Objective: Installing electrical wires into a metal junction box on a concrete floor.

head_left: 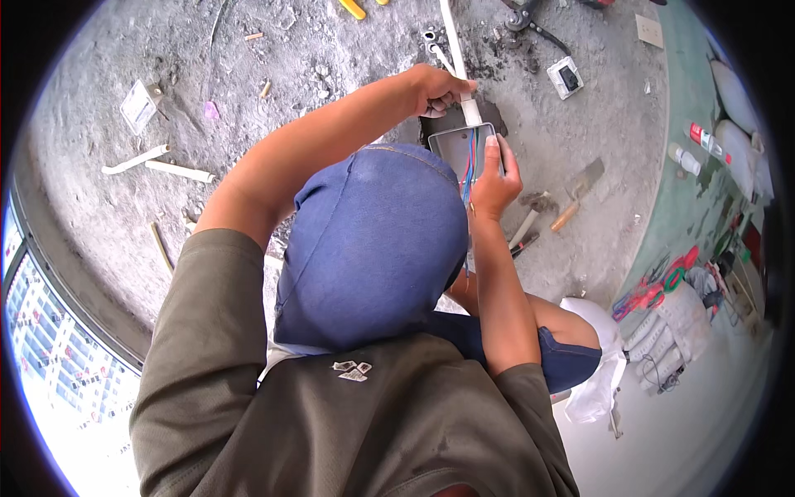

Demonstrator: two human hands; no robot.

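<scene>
1. My left hand (437, 89): fingers curled shut around the white pipe (455, 50) where it meets the box.
2. My right hand (494, 180): fingers closed on the near edge of the grey box (454, 147), thumb up along its right side.
3. Box: set in a hole in the concrete floor (248, 124), just past my blue knee (373, 240).
4. Wires (469, 161): red and blue, running through the box toward my right hand.
5. Trowel (578, 192): right of the box.
6. Switch plate (566, 78): beyond, well apart.
7. 2 pipe offcuts (157, 163): far left.
</scene>
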